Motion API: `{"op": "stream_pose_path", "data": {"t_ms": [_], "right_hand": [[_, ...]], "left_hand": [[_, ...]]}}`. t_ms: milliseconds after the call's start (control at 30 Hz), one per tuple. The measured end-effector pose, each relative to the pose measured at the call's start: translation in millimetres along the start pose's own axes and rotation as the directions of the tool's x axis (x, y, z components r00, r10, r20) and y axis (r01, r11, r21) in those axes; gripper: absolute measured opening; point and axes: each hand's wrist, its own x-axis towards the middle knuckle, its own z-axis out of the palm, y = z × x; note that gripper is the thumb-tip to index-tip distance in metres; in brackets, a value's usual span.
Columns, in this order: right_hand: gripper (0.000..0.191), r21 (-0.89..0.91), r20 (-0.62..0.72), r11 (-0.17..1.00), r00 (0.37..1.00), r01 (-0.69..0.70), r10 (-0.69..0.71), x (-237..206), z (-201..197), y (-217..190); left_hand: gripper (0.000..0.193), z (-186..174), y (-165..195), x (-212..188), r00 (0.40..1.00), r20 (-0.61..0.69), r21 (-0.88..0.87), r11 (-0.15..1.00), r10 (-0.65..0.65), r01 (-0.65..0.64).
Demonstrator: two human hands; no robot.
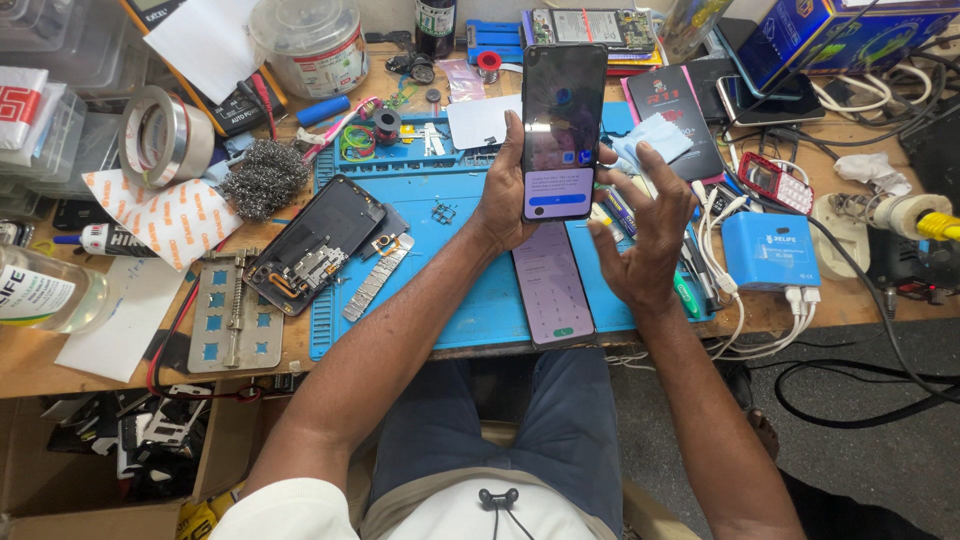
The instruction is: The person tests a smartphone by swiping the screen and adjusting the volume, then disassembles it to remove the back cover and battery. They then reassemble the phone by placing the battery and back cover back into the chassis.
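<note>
My left hand (502, 195) grips a black smartphone (562, 130) upright above the blue work mat (440, 245), its screen lit with a pop-up box near the bottom. My right hand (645, 235) hovers just right of the phone, fingers spread, holding nothing. A second phone (551, 285) lies flat on the mat under my hands, showing a dial pad. A pale blue cloth (650, 138) lies behind my right hand.
An opened phone body (312, 245) and a metal fixture plate (232, 312) lie at left, with steel wool (264, 178) and a tape roll (162, 135). A small blue box (770, 250) with white cables sits at right. Clutter crowds the bench's back edge.
</note>
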Motion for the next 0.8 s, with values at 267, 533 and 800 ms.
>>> {"op": "stream_pose_path", "data": {"t_ms": [267,533,800], "right_hand": [[0.082,0.674,0.366,0.477,0.816,-0.564,0.448,22.9,6.3,1.1],[0.087,0.673,0.365,0.501,0.833,-0.545,0.416,38.6,23.0,-21.4],[0.080,0.709,0.353,0.455,0.830,-0.539,0.432,31.6,23.3,-11.1]], "left_hand": [[0.084,-0.9,4.3,1.3,0.998,0.039,0.000,0.999,0.054,-0.055],[0.082,-1.6,3.7,4.0,0.997,0.017,0.043,0.996,0.072,-0.073],[0.084,-2.5,1.3,5.0,0.998,0.019,0.042,0.997,0.065,-0.065]]}}
